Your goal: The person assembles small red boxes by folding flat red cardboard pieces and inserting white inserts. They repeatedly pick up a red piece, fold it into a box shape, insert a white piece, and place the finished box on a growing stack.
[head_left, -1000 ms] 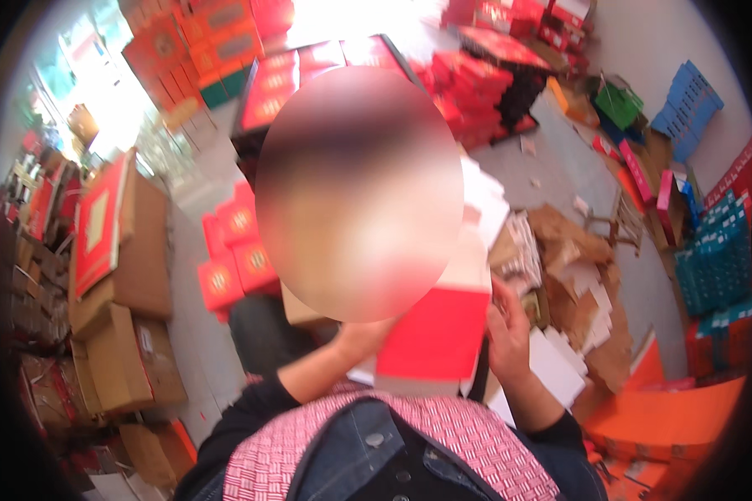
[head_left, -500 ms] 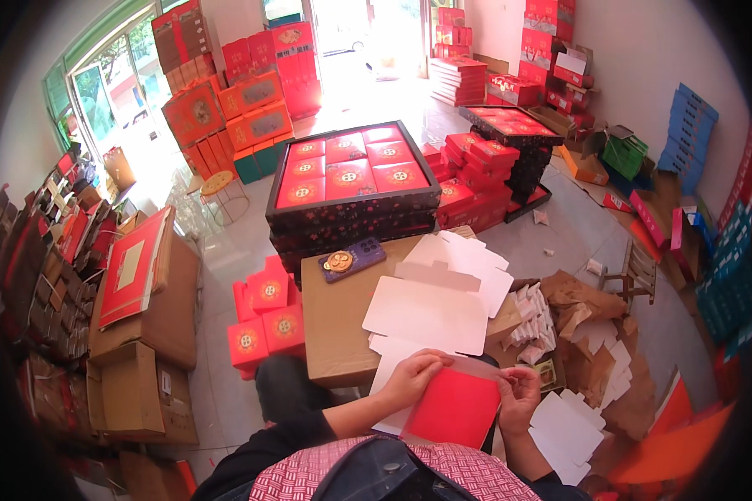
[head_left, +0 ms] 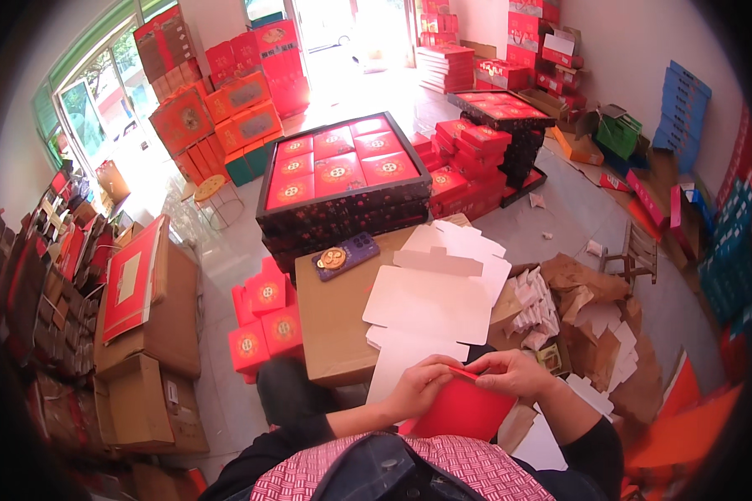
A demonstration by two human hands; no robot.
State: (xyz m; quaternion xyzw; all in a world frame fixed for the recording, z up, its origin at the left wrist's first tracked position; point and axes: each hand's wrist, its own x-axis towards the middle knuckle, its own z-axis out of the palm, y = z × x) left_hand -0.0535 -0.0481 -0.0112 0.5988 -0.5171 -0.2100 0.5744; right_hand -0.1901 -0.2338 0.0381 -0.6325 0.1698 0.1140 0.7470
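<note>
Over my lap I hold a red cardboard box blank (head_left: 464,411), its top edge folded or pinched between both hands. My left hand (head_left: 423,387) grips that edge from the left, thumb and fingers closed. Close beside it, my right hand (head_left: 511,373) pinches the same edge from the right. The fingertips almost meet, and the edge itself is partly hidden by them. Just beyond, flat white box blanks (head_left: 430,306) lie stacked on a brown carton (head_left: 330,326), pale side up. A dark phone (head_left: 358,255) with a round gold ornament (head_left: 332,259) lies on the carton's far side.
Small red boxes (head_left: 267,330) stand on the floor left of the carton. Black trays (head_left: 342,213) filled with red boxes rise behind it. On the right sit white sachets (head_left: 533,311) and crumpled brown paper (head_left: 589,292). A large cardboard box (head_left: 180,292) stands at left.
My right hand has moved left and inward, closer to my left hand. The blank's upper edge, earlier stretched between the hands, is now pinched over by both.
</note>
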